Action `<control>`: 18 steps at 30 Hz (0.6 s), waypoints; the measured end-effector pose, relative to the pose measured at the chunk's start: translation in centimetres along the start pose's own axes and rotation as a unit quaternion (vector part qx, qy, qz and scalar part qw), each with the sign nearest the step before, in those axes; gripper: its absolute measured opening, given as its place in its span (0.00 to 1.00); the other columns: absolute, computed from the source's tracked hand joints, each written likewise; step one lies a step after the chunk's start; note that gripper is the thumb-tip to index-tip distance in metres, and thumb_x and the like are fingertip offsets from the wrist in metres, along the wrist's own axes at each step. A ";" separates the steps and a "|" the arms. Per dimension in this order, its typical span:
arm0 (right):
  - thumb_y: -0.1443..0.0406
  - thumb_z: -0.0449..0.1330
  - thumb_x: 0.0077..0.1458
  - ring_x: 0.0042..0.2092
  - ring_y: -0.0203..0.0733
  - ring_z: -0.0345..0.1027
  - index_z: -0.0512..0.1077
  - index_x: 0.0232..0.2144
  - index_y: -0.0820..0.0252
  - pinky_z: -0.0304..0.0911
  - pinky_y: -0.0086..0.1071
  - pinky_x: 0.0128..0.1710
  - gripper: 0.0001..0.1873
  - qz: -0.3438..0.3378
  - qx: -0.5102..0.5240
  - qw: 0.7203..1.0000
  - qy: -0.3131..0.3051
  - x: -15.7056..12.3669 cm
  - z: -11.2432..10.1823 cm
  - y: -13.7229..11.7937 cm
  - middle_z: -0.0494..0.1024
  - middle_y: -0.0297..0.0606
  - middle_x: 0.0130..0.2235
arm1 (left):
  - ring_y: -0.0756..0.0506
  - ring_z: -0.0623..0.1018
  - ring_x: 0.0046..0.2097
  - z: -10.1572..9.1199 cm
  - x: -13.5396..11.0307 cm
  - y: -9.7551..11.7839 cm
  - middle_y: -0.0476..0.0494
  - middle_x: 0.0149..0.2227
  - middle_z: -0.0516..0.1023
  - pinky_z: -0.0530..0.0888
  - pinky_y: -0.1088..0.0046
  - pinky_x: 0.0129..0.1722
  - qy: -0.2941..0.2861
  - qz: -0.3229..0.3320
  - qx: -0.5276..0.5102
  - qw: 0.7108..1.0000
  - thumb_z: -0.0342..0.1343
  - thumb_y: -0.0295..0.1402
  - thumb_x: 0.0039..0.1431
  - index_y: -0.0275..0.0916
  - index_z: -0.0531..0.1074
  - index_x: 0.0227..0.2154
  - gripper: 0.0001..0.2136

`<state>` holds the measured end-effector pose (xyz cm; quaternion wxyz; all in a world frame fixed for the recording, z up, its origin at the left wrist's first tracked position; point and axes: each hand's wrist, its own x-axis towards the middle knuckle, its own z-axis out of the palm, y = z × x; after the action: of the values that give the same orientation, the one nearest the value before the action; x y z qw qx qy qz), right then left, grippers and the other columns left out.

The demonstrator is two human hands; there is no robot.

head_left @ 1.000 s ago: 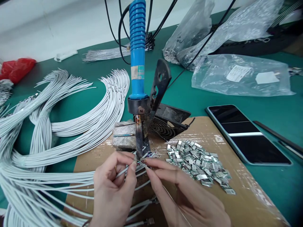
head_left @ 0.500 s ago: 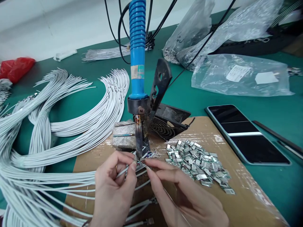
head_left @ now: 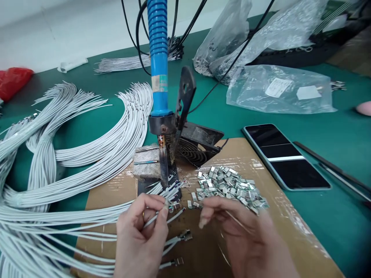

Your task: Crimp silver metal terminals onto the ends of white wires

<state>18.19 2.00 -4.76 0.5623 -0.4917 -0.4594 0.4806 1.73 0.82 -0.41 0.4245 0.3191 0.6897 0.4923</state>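
My left hand (head_left: pixel 140 235) is shut on a white insulated wire (head_left: pixel 155 219), pinching it near its end, close to the foot of the soldering iron. The iron has a blue ribbed handle (head_left: pixel 158 50), and its dark metal shaft (head_left: pixel 163 160) sits in a scorched stand. My right hand (head_left: pixel 234 227) is blurred, hovering at the near edge of a pile of small silver metal terminals (head_left: pixel 228 187). A thin silver wire (head_left: pixel 237 222), probably solder, runs through its fingers. Several white wire ends (head_left: pixel 171 189) lie under the iron tip.
Large bundles of white wires (head_left: pixel 72 154) lie left on the green mat (head_left: pixel 208 110). A cardboard sheet (head_left: pixel 116 197) lies under the work, with a stone block (head_left: pixel 146 164) on it. A phone (head_left: pixel 285 157), plastic bags (head_left: pixel 279 90) and a red bag (head_left: pixel 11 82) lie around.
My right hand has moved right, away from the iron tip, to the edge of the terminal pile. The whole view has shifted slightly. My left hand still pinches the wire.
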 end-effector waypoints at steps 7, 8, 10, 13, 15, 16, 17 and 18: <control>0.68 0.63 0.66 0.30 0.39 0.67 0.73 0.26 0.55 0.63 0.32 0.33 0.13 -0.085 -0.185 0.978 -0.047 -0.8 2.9 -0.7 0.73 0.30 0.26 | 0.46 0.81 0.36 -0.7 -1.1 -1.7 0.43 0.34 0.82 0.71 0.84 0.24 -0.028 0.036 0.031 0.998 0.67 0.34 0.58 0.41 0.78 0.25 0.08; 0.68 0.63 0.66 0.30 0.38 0.65 0.71 0.26 0.55 0.62 0.32 0.33 0.14 -0.083 -0.185 0.978 -0.045 -0.8 3.1 -0.7 0.72 0.29 0.26 | 0.46 0.80 0.36 -0.9 -1.2 -2.0 0.43 0.34 0.82 0.71 0.84 0.25 -0.034 0.045 0.034 0.998 0.67 0.34 0.59 0.41 0.79 0.26 0.08; 0.68 0.62 0.66 0.30 0.38 0.64 0.70 0.26 0.55 0.62 0.32 0.34 0.15 -0.075 -0.181 0.980 -0.041 -0.8 3.2 -0.7 0.71 0.29 0.26 | 0.49 0.78 0.32 -1.2 -1.4 -2.5 0.45 0.34 0.81 0.70 0.84 0.26 -0.044 0.053 0.038 0.997 0.66 0.35 0.61 0.41 0.80 0.27 0.07; 0.67 0.61 0.67 0.30 0.39 0.64 0.71 0.26 0.55 0.62 0.32 0.33 0.15 -0.074 -0.174 0.981 -0.042 -0.9 3.0 -0.5 0.72 0.30 0.26 | 0.53 0.70 0.25 -1.6 -1.6 -2.9 0.48 0.33 0.81 0.68 0.82 0.26 -0.063 0.054 0.037 0.996 0.66 0.35 0.63 0.41 0.80 0.30 0.07; 0.67 0.62 0.67 0.30 0.38 0.64 0.71 0.26 0.55 0.62 0.32 0.33 0.15 -0.074 -0.170 0.982 -0.043 -1.0 2.9 -0.3 0.72 0.29 0.26 | 0.54 0.68 0.24 -1.8 -1.8 -3.0 0.48 0.33 0.80 0.67 0.80 0.25 -0.074 0.054 0.037 0.995 0.65 0.36 0.64 0.40 0.80 0.31 0.07; 0.67 0.62 0.66 0.30 0.38 0.64 0.71 0.26 0.55 0.62 0.32 0.33 0.15 -0.073 -0.169 0.982 -0.043 -1.1 2.8 -0.3 0.71 0.29 0.26 | 0.54 0.67 0.24 -1.8 -1.9 -3.0 0.48 0.32 0.80 0.66 0.80 0.25 -0.078 0.052 0.038 0.995 0.65 0.37 0.64 0.40 0.80 0.32 0.08; 0.67 0.62 0.66 0.29 0.37 0.64 0.71 0.25 0.55 0.62 0.31 0.32 0.15 -0.072 -0.166 0.982 -0.043 -1.1 2.8 -0.2 0.71 0.28 0.26 | 0.54 0.66 0.24 -1.9 -2.0 -2.9 0.48 0.31 0.79 0.65 0.80 0.25 -0.083 0.047 0.037 0.995 0.66 0.39 0.65 0.40 0.80 0.32 0.09; 0.68 0.62 0.66 0.29 0.37 0.64 0.72 0.25 0.55 0.62 0.30 0.32 0.15 -0.070 -0.164 0.983 -0.043 -1.1 2.8 -0.2 0.72 0.28 0.26 | 0.53 0.65 0.24 -2.0 -2.1 -2.9 0.49 0.28 0.77 0.64 0.80 0.25 -0.088 0.039 0.034 0.995 0.66 0.41 0.65 0.40 0.80 0.33 0.10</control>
<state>15.31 1.19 -4.36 0.4857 -0.5231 -0.5890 0.3789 0.79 -2.67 -2.26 0.4529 0.4018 0.6530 0.4550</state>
